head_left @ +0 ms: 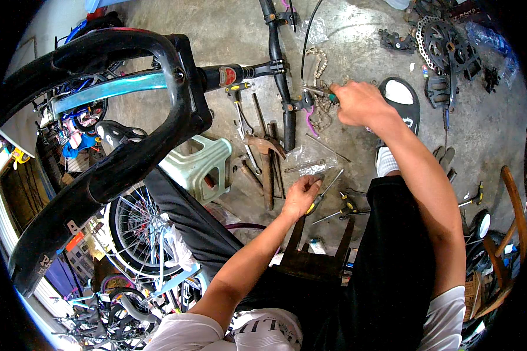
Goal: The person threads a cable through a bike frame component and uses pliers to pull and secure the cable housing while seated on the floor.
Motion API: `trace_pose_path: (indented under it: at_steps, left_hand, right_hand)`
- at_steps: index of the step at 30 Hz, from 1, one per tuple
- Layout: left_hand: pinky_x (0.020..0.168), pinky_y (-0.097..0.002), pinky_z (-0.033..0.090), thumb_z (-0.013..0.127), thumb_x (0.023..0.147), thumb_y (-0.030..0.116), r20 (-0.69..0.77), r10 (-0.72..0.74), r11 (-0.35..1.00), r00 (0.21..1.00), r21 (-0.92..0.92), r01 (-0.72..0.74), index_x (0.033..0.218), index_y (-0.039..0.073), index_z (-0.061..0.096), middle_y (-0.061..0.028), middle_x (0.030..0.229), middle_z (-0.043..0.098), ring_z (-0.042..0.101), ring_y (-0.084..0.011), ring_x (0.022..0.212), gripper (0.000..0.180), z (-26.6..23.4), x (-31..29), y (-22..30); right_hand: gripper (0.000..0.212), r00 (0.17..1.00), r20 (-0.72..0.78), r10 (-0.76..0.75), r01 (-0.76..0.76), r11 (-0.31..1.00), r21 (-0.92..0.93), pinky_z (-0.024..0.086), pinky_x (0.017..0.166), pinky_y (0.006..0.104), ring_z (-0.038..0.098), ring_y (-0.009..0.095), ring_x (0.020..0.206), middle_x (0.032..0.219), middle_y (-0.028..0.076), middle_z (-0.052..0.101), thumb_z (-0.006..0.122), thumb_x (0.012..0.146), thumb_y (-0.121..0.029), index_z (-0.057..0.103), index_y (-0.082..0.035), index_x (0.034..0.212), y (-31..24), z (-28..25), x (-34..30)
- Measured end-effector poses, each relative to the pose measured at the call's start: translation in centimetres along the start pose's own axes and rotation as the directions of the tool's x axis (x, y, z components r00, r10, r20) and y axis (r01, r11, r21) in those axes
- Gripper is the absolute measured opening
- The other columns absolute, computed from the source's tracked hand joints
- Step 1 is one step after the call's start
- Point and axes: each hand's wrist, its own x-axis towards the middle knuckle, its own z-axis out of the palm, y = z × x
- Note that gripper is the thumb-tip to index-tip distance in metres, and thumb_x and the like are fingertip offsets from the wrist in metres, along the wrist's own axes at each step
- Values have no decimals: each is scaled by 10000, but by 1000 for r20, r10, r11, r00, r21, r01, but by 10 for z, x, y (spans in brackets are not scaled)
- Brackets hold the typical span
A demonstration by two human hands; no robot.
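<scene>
The concrete floor is barest at the top, left of the handlebar, and a hand could pass freely there. Between the two hands the way is crowded: a hammer, pliers and a clear plastic bag lie close together, with screwdrivers just beside the left hand. The right hand sits hemmed by the bicycle chain and a black sandal. Leftward, the black fork and the pale green stool block the reach. A chainring and pedals clutter the upper right, while bare floor opens below them.
</scene>
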Motion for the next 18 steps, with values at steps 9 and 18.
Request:
trace_pose_path:
  at_steps: [9, 18]
  left_hand:
    - [763, -411, 524, 676, 948, 334, 19, -11, 1000, 1000, 15, 11, 1130, 12, 670, -193, 862, 707, 684, -320, 804, 371, -2, -4, -8]
    - [761, -348, 532, 643, 978, 263, -28, 49, 994, 998, 98, -46, 1130, -10, 661, -135, 849, 708, 689, -213, 780, 313, -28, 3, -16]
  right_hand:
    - [525, 960, -138, -245, 262, 958, 121, 502, 980, 486, 625, 442, 1101, 1137, 261, 666, 659, 774, -140, 590, 22, 1268, 48, 23, 1]
    - [513, 963, -246, -112, 156, 974, 166, 512, 916, 484, 631, 407, 1053, 1126, 188, 646, 674, 795, -144, 652, -116, 1306, 43, 25, -14]
